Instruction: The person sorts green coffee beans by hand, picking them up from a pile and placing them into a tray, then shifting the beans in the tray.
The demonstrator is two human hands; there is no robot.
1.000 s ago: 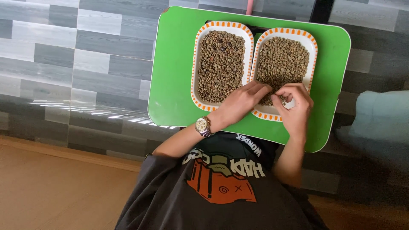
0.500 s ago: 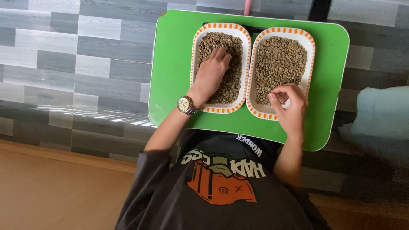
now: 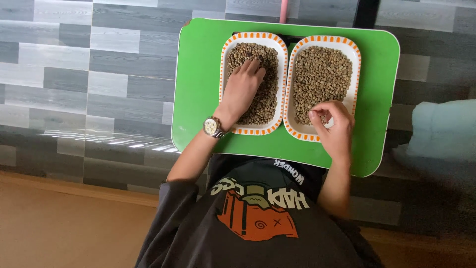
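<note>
Change since one second ago: left hand (image 3: pixel 241 89) has left the right-hand tray and now lies on the left-hand tray; right hand (image 3: pixel 333 126) sits much where it was.

Left hand: palm down, fingers loosely spread and flat on the beans, tips near the far end of the tray; whether any bean is pinched under it cannot be told. Wristwatch (image 3: pixel 212 127), metal band, pale dial, on this wrist, over the tray's near rim.

Right hand: curled, thumb and fingertips drawn together over the near end of the right-hand tray; a bean between them cannot be made out.

Left-hand tray (image 3: pixel 225 64): white, oblong, orange-dashed rim, filled with green coffee beans (image 3: pixel 270 94).

Right-hand tray (image 3: pixel 355 59): same pattern, just beside the first, rims touching or nearly so; beans fill it except a bare white patch at the near right corner.

Surface (image 3: pixel 196 89): small green lap table with rounded corners, carrying both trays.

Surroundings: grey plank-pattern floor (image 3: pixel 99 74); dark printed T-shirt (image 3: pixel 258 218) in the foreground.
</note>
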